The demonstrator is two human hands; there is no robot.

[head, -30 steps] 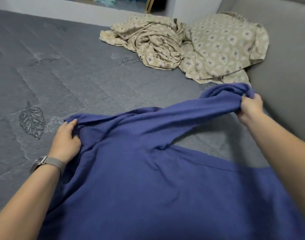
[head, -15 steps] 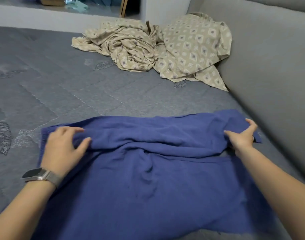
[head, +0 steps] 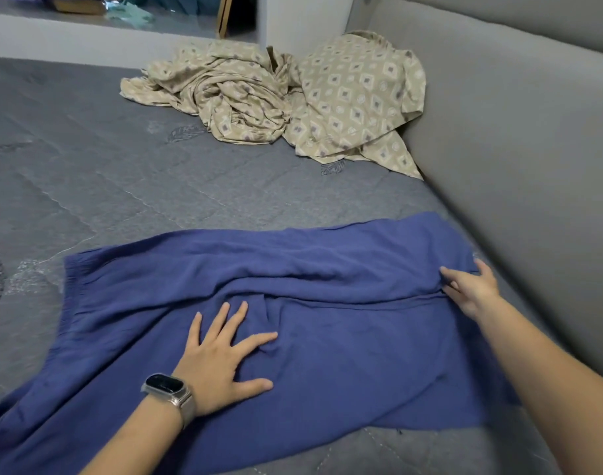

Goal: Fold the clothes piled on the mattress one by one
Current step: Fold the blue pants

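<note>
a blue garment (head: 327, 303) lies spread across the near part of the grey quilted mattress (head: 104, 173), folded over itself so that an upper layer ends in a long crease running across its middle. its gathered, elastic-looking edge sits at the garment's left side, and its lower left corner runs out of view at the bottom edge.

the left hand (head: 221, 358) rests flat on the garment just below that crease, palm down, fingers straight and fanned apart, thumb out to the side. a watch (head: 168, 392) with a dark face and pale band sits on that wrist.

the right hand (head: 471, 289) is at the garment's right end, right on the crease, fingers extended and slightly spread, touching the cloth; whether any fingertip pinches the fabric edge cannot be told.

beyond the garment, well apart from it, a crumpled heap of beige patterned cloth (head: 231, 94) lies on the mattress, and a beige patterned pillow (head: 358, 97) in the same diamond print sits touching the heap's right side. the pillow leans against a grey upholstered headboard (head: 515, 149), which runs along the garment's right side too.
</note>
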